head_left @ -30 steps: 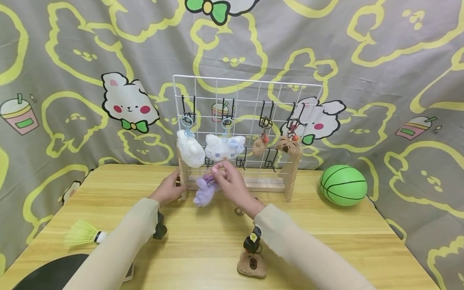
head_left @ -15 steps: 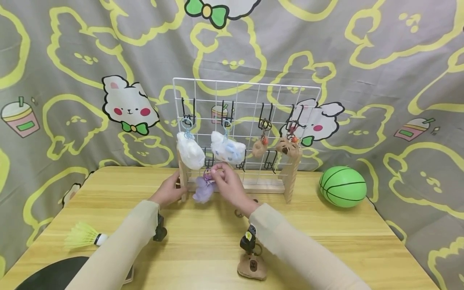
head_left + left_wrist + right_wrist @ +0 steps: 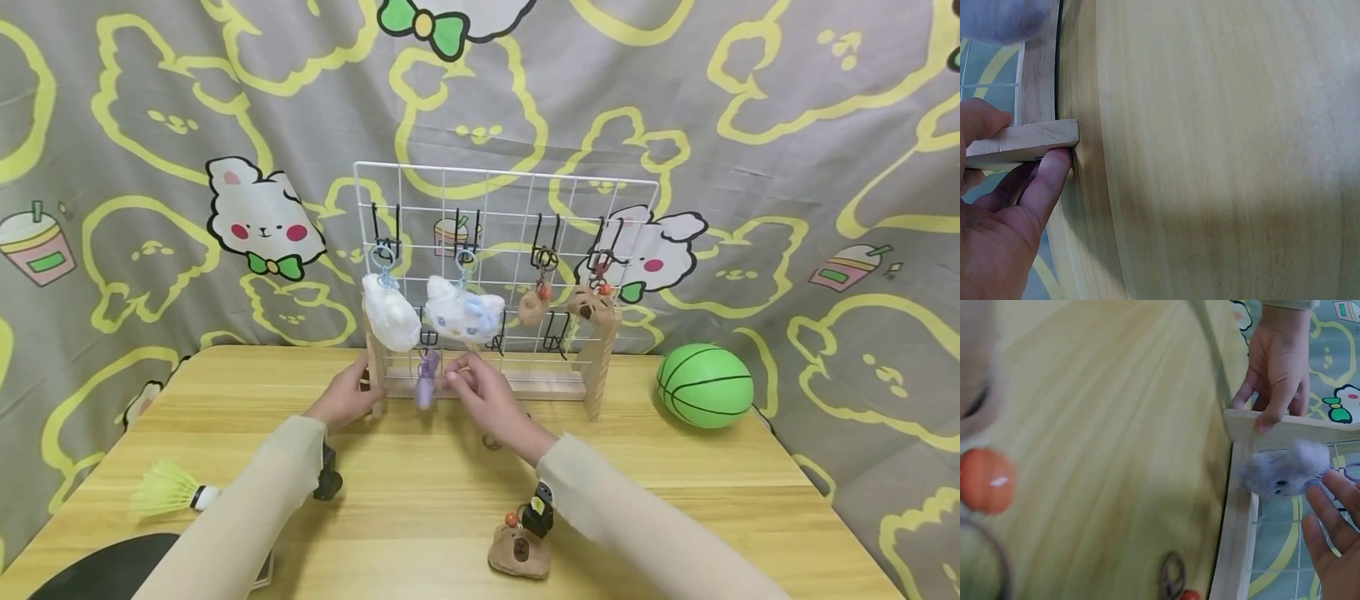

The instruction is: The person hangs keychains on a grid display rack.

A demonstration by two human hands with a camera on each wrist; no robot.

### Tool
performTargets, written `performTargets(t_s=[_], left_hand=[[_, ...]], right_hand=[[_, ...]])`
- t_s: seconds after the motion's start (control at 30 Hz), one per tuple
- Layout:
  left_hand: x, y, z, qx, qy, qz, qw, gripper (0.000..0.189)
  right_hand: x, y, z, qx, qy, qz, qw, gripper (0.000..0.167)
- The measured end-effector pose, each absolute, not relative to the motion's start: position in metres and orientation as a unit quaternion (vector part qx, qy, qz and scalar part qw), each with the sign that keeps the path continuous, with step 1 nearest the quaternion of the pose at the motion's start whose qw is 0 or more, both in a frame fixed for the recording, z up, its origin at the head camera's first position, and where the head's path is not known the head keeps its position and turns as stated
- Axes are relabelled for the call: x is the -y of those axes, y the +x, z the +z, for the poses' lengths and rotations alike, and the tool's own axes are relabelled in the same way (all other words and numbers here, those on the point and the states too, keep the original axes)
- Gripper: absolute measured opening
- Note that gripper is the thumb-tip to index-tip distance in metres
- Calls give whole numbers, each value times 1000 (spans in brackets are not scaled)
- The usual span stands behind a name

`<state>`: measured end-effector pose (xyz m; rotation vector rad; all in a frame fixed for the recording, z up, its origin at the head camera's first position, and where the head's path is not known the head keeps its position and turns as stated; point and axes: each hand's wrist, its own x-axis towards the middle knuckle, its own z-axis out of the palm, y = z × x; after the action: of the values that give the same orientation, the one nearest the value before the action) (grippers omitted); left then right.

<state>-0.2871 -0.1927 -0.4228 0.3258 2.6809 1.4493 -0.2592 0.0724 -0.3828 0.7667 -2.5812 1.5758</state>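
On the left, my left hand (image 3: 345, 398) grips the wooden side leg (image 3: 1035, 139) of a white wire grid rack (image 3: 510, 175), thumb and fingers on opposite faces. A purple plush keychain (image 3: 426, 385) hangs from a lower-row black hook on the rack, turned edge-on in the head view. Just right of it is my right hand (image 3: 487, 398), its fingers extended and loosely spread. In the right wrist view the fingertips (image 3: 1329, 481) are right at the keychain's cord, and the plush (image 3: 1288, 469) dangles free of the palm.
Two white plush keychains (image 3: 465, 310) and two brown ones (image 3: 592, 305) hang on upper hooks. A brown plush keychain (image 3: 519, 552) lies at the front of the wooden table. A green ball (image 3: 705, 385) is at right; a yellow shuttlecock (image 3: 168, 490) and a black round object (image 3: 105, 571) at left.
My right hand has let go of the purple keychain's ring and drawn slightly right and down. The keychain now hangs and has turned; the white plush above has swung. My left hand stays put.
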Motion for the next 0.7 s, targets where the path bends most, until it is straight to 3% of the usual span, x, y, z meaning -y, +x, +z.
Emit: performTargets(t_s=[0.27,0.53,0.7], left_hand=[[192,-284,-419,-872,108,475,40,73],[194,-284,-419,-874,105,472,38,73],[192,-284,-419,-871,111,477,39,73]], right_hand=[[-102,-258,-396,849,261,459,3,13],[-129,-261,-409,887,311,335,-68,17],[-137,-260,-414,915,336,220,-41,17]])
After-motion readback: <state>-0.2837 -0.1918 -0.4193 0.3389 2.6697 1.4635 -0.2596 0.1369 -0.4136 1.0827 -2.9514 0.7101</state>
